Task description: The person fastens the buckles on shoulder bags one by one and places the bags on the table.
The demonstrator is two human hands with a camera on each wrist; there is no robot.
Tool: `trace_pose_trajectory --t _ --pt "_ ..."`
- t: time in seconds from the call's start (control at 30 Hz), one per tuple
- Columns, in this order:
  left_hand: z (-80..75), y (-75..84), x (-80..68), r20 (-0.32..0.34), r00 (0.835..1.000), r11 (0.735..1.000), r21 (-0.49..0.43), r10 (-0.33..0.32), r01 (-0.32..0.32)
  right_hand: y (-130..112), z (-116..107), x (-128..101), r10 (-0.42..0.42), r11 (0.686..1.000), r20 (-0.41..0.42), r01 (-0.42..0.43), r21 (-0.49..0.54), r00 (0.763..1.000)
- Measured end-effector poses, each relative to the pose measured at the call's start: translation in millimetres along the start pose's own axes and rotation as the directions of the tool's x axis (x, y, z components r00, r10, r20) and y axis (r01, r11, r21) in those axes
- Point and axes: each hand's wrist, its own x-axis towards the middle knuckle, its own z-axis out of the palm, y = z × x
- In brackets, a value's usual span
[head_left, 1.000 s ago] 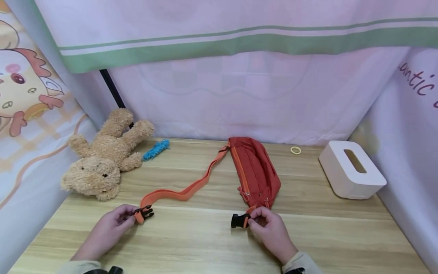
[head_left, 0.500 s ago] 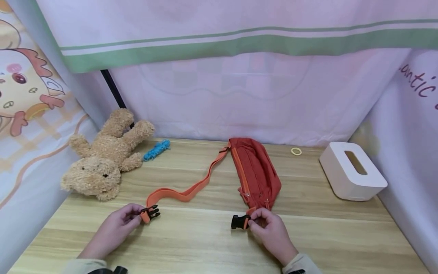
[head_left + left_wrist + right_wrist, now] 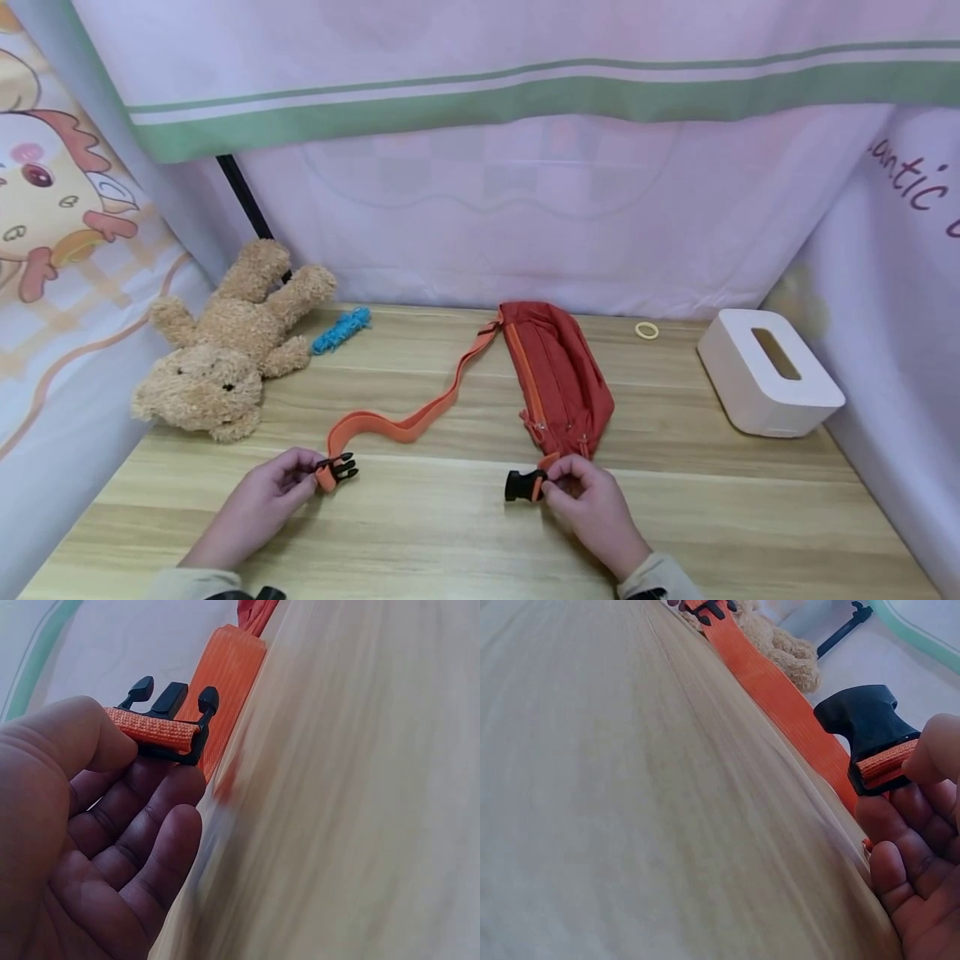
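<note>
A red waist bag (image 3: 558, 375) lies on the wooden table, its orange strap (image 3: 405, 427) trailing to the left. At the strap's end, my left hand (image 3: 262, 504) pinches the black pronged buckle half (image 3: 171, 701) by its webbing, thumb on top and fingers beneath. Its prongs point right in the head view. My right hand (image 3: 596, 508) pinches the black socket buckle half (image 3: 864, 724) between thumb and fingers, close to the bag's near end. That socket faces left, toward the prongs. The two halves are apart, with bare table between them.
On the left lies a tan teddy bear (image 3: 225, 350), beside a bundle of blue cord (image 3: 342, 330). A small yellow ring (image 3: 647, 331) sits behind and right of the bag. At the right edge stands a white tissue box (image 3: 772, 375). Curtains surround the table's back and sides.
My left hand has moved to the right with the pronged buckle half, bringing it closer to the socket half. The strap's near end bends more. My right hand has stayed almost still.
</note>
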Motion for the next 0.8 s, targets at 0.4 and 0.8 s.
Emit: trace_pose_trajectory --t 0.4,0.8 --pt "9.4 3.2 0.4 0.006 1.0 0.999 -0.026 0.029 -0.029 0 0 1 0.006 1.0 0.01 -0.006 -0.017 1.0" --pt "18.0 8.8 1.4 0.023 0.997 0.997 -0.027 0.068 -0.067 0 0 0 -0.004 1.0 0.005 0.004 -0.015 1.0"
